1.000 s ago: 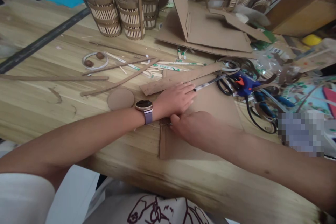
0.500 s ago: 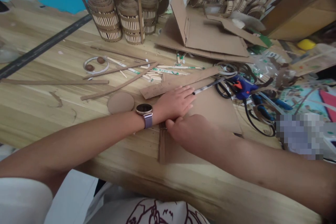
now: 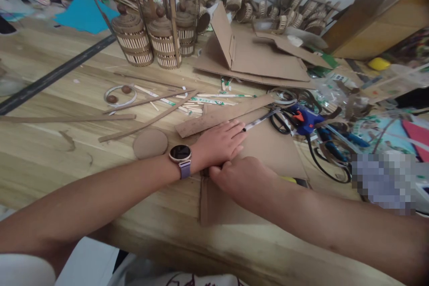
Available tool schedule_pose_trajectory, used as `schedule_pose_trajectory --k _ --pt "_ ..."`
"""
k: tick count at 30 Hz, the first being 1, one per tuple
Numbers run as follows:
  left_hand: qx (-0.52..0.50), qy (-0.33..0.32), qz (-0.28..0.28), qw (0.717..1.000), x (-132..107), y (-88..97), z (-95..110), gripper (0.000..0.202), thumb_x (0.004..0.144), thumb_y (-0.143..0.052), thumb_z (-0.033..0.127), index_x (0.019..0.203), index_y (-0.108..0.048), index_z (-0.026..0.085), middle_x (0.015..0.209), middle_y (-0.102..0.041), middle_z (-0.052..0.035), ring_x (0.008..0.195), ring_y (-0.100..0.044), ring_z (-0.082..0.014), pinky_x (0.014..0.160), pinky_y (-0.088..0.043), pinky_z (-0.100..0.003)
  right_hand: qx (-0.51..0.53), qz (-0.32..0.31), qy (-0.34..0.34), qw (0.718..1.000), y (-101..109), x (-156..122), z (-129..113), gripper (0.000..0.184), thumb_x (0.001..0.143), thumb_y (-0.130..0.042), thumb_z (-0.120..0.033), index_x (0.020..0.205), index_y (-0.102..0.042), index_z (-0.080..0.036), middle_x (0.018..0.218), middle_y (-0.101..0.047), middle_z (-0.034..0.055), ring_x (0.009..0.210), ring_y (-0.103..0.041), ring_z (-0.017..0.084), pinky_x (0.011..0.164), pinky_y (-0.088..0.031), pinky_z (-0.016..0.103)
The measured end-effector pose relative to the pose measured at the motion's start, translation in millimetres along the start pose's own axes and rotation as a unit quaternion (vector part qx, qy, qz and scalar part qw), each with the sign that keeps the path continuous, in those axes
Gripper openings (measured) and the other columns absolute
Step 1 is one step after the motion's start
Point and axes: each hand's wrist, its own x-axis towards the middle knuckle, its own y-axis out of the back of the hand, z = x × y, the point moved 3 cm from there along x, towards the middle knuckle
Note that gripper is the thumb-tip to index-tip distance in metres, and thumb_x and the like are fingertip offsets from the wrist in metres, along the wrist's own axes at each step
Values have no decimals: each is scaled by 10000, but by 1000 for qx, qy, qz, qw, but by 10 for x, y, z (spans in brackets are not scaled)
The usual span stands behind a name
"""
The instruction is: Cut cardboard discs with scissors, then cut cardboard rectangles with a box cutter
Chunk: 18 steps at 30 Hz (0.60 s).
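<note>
My left hand (image 3: 219, 143), with a watch (image 3: 180, 153) on its wrist, lies flat with fingers stretched out on a brown cardboard sheet (image 3: 268, 152). Close against it, my right hand (image 3: 239, 178) is closed, thumb near the left palm; whatever its fingers hold is hidden. Past my right forearm shows part of a yellow and black object (image 3: 288, 180), its kind unclear. A wide cardboard strip (image 3: 224, 114) lies just beyond my left fingers, and a pen (image 3: 259, 120) points at their tips. Left of the watch rests a cardboard disc (image 3: 150, 144).
A blue glue gun (image 3: 306, 118) with its cable lies at right. Thin cardboard strips (image 3: 150, 118), small sticks and a white ring (image 3: 120, 96) with brown balls lie at left. Stick-walled lanterns (image 3: 132, 40) and folded cardboard (image 3: 268, 56) stand behind. A black bar (image 3: 56, 76) is far left.
The view has tilted, so the scene sits slightly lower. Both hands keep nearly the same place on the cardboard. More of the yellow object shows past my right forearm.
</note>
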Motion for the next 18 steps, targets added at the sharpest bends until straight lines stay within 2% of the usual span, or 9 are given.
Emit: schedule_pose_trajectory --k 8,13,18 --pt "10 -5 -10 1000 -6 11 13 433 1073 -412 312 1413 -547 82 1549 -504 -159 1467 -416 -280 1212 -310 -410 5 -20 9 1000 -25 -50 66 276 880 -520 35 1023 -684 -135 818 -785 148 710 -778 306 530 -560 327" --pt "11 -1 -11 1000 -16 11 18 429 1071 -421 315 1419 -539 94 1557 -496 -151 1475 -405 -268 1219 -302 -405 -4 5 9 1000 -64 -52 87 193 911 -546 -34 1009 -688 -122 839 -778 177 663 -748 256 516 -487 278" --pt "11 0 -13 1000 -19 18 22 432 1075 -409 322 1419 -542 98 1557 -498 -143 1476 -403 -269 1219 -303 -404 3 8 7 1000 -93 -84 125 197 896 -562 -32 998 -693 -139 812 -776 148 631 -725 223 497 -437 252"
